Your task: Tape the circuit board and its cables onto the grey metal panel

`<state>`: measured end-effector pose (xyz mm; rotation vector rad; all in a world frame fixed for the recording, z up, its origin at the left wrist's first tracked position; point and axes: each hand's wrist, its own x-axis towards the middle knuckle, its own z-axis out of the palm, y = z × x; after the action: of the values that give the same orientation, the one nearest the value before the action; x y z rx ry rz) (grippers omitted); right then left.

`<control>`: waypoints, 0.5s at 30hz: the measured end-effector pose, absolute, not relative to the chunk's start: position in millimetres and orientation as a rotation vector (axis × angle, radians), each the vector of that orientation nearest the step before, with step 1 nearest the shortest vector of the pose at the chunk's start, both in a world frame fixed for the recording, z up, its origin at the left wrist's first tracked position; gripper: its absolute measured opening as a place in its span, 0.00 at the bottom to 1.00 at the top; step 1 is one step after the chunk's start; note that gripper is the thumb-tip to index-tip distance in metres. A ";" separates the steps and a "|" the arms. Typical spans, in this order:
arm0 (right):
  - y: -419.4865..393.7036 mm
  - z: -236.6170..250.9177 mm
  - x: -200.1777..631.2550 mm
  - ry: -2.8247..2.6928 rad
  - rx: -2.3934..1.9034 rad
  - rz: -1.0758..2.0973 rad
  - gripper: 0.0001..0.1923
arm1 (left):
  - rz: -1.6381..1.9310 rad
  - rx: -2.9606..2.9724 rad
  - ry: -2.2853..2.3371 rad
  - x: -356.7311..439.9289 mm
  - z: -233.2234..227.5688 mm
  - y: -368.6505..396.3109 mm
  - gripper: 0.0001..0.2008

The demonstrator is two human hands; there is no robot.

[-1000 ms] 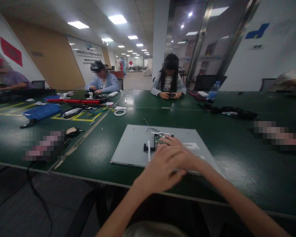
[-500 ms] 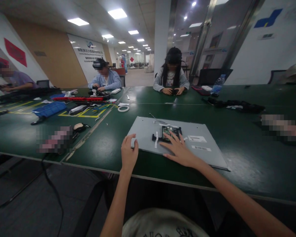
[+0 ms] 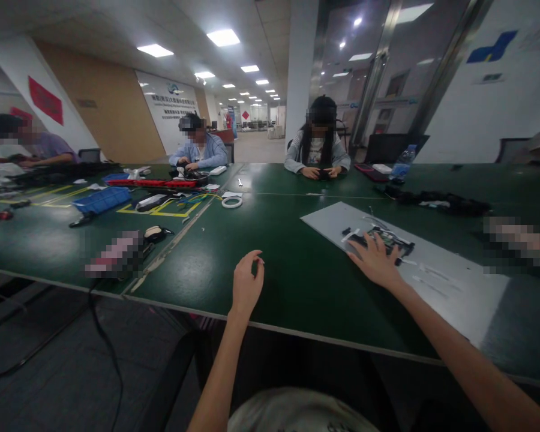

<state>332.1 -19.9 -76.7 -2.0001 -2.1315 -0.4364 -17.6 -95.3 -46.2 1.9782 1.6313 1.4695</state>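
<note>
A green table [image 3: 297, 282] in a lit office hall is seen. The right hand [image 3: 378, 264] is laid flat, fingers spread, on a grey panel [image 3: 450, 282] beside its circuit board [image 3: 389, 239]. Left of it, the left hand [image 3: 247, 285] is held loosely curled, empty. Wall writing cannot be read.

An open-plan office floor set up as an electronics assembly workshop: one long green table [image 3: 274, 240] marked with yellow tape, a blue parts tray [image 3: 101, 200], a grey panel [image 3: 432, 270] carrying a circuit board [image 3: 389, 239], co-workers seated opposite, ceiling light panels, glass doors and a printed wall sign behind.
</note>
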 end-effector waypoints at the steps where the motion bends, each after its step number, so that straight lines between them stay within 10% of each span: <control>1: -16.8 -77.9 338.9 -2.091 -2.043 -0.435 0.25 | 1.455 1.975 1.632 -17.5 -46.3 -95.7 0.12; 15: 10.0 -80.1 396.4 -1.744 -2.286 -0.236 0.26 | 1.347 1.955 1.592 -15.6 -41.3 -98.7 0.11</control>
<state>396.4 10.0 -80.1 -2.2864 -1.7439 -0.2361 -15.6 -98.7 -41.3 1.9552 1.5920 1.3475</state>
